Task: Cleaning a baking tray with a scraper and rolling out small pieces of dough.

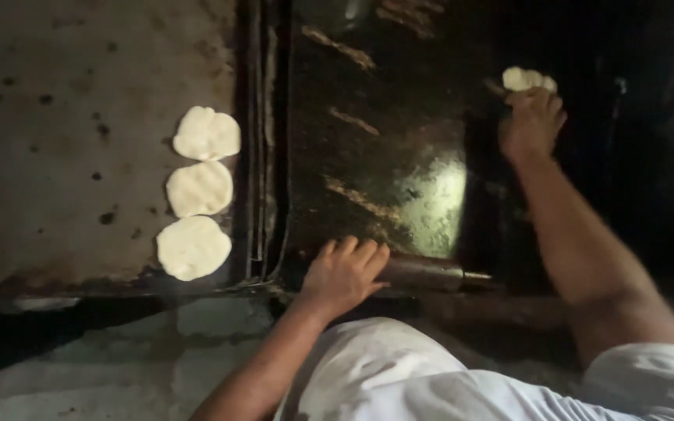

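My right hand (pixel 532 121) reaches to the far right of a dark, oily slab (pixel 376 156) and closes its fingers on a pale lump of dough (pixel 528 79). Resting at the slab's near edge, my left hand (pixel 343 273) lies with spread fingers over one end of a rolling pin (pixel 427 273). Three flattened dough rounds lie in a column on the grey surface (pixel 56 140) to the left: a far round (pixel 207 133), a middle round (pixel 200 188) and a near round (pixel 193 247).
A narrow metal-edged gap (pixel 263 140) runs between the grey surface and the dark slab. Below the slabs is a rough pale ledge (pixel 157 351). My white-clothed knees (pixel 431 382) fill the bottom right. The far right is dark.
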